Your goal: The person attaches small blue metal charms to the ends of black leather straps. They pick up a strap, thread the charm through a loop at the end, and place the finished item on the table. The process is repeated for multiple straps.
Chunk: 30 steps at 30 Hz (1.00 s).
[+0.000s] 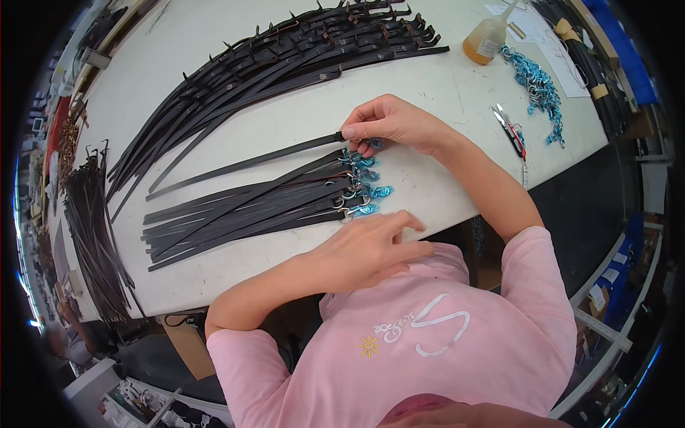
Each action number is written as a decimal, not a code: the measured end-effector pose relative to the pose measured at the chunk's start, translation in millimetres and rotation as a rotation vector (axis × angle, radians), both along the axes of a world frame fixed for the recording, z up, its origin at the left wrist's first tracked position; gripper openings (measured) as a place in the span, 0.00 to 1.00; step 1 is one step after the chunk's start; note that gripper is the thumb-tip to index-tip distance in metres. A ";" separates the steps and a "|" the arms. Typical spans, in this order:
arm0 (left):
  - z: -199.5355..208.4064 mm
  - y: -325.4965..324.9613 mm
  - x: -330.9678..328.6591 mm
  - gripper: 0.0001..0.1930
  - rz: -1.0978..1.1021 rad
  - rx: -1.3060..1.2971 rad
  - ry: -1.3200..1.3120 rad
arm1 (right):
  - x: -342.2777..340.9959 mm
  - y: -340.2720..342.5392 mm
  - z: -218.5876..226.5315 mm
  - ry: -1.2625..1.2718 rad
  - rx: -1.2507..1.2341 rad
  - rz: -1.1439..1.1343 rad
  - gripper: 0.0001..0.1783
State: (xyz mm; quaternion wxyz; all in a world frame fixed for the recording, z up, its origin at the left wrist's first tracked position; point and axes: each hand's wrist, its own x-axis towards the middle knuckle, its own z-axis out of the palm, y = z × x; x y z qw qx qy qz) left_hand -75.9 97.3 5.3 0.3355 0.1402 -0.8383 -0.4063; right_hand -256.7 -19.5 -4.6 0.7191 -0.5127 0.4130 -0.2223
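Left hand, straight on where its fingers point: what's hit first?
Probably the right forearm, toward the elbow. The left hand's height above the table is unclear, so it might pass under or over.

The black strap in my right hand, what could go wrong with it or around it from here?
The black strap is held only near one end by your right hand, so it could slip and snag among the pile of straps beside it. The red-and-black snips lie near your right forearm and might nick it. The bottle of amber liquid could tip and wet the blue-wrapped metal pieces nearby.
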 end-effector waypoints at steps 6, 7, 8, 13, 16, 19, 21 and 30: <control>-1.2 -16.5 22.1 0.07 0.086 -0.032 -0.291 | 0.7 3.0 0.8 -0.009 0.000 -0.016 0.14; 11.2 -24.2 21.7 0.07 0.219 -0.068 -0.272 | 0.1 3.6 -0.5 -0.017 0.002 -0.016 0.14; 18.4 -31.4 22.2 0.07 0.356 -0.102 -0.256 | -0.7 4.7 -0.8 -0.023 -0.012 -0.008 0.14; 12.1 -78.5 58.8 0.11 0.735 -0.292 -0.221 | -1.3 5.9 7.8 -0.017 -0.059 0.013 0.14; -6.1 -76.0 50.8 0.10 0.593 0.061 -0.114 | -2.4 5.0 7.5 -0.080 -0.018 0.030 0.14; -3.4 -81.9 52.9 0.07 0.532 0.375 -0.098 | -4.4 3.2 7.2 -0.095 -0.002 0.060 0.13; -5.3 -82.3 53.2 0.04 0.518 0.520 -0.080 | -3.6 6.1 5.6 -0.090 0.007 0.080 0.13; -20.2 -101.4 50.8 0.04 0.619 0.197 0.029 | 3.5 11.8 4.2 -0.020 0.001 0.093 0.12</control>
